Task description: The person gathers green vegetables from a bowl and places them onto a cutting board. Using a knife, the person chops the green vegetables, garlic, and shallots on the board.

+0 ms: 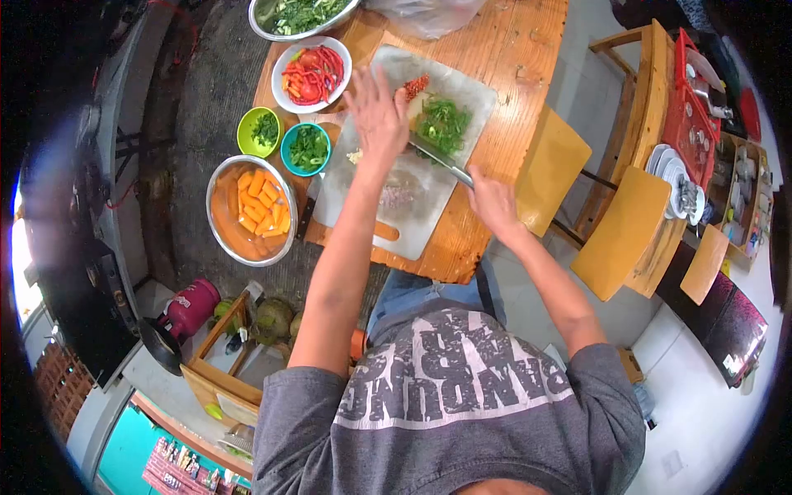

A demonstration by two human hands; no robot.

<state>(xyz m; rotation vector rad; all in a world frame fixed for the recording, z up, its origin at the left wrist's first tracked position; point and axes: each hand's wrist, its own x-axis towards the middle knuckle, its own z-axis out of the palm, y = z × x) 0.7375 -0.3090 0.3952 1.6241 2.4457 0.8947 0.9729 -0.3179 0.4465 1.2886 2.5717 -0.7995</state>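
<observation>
My left hand (381, 124) is over the white cutting board (429, 227), fingers stretched out and holding nothing. In my right hand (493, 202) is the handle of a knife (450, 165), whose blade points left across the board beside a pile of chopped greens (445, 124). Chopped red chili (416, 86) lies close to my left thumb. A pale, finely chopped heap (398, 195) sits nearer to me, and small whitish bits (355, 156) are by my left wrist. My left hand and forearm cover part of the board.
Left of the board stand a white bowl (279, 92) of sliced red peppers or tomatoes, a green bowl (244, 136) and a teal bowl (286, 158) of chopped greens, and a metal bowl (221, 216) of orange pieces. Another metal bowl (257, 25) and a plastic bag (429, 15) are farther back.
</observation>
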